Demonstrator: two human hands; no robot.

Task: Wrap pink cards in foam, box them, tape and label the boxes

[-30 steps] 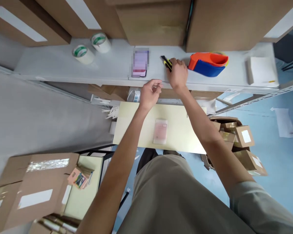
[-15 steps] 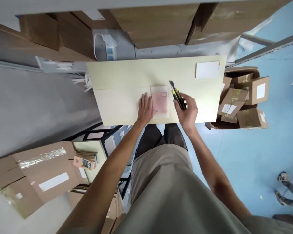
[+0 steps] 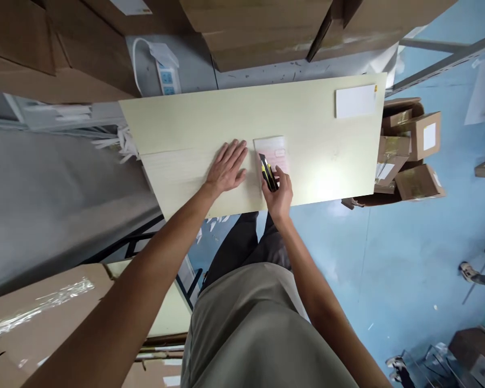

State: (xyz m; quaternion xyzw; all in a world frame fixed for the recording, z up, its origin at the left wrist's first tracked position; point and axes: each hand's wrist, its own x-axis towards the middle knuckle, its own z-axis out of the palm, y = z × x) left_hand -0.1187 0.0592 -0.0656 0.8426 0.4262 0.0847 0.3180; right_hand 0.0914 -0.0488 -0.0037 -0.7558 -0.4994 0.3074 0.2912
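Utility knife (image 3: 269, 173), black with yellow stripes, gripped in the person's right hand (image 3: 281, 191). The thumb and fingers are closed around its handle, and its dark, slanted tip points toward the far edge of a pale yellow worktop (image 3: 307, 118). The knife is over a flat pink and white packet (image 3: 274, 145), which lies near the worktop's near edge, about midway between the left and right edges. I cannot tell whether the knife's tip touches the packet. The right hand covers part of the packet's near end; a small pale label (image 3: 280, 153) shows toward its far right corner.

The left hand (image 3: 227, 166) rests palm down on the worktop, just left of the packet and apart from it, its fingers straight and slightly spread, holding nothing.

In the worktop's far right corner lies a white rectangle (image 3: 355, 102) with a small yellow mark. Beyond the far edge stand brown cardboard boxes (image 3: 262, 37), with a white power strip (image 3: 167, 78) near the far left corner. White strips (image 3: 125, 144) hang beside the left edge. Past the right edge, an open carton holds smaller boxes (image 3: 414, 140) on a blue floor (image 3: 396, 253).
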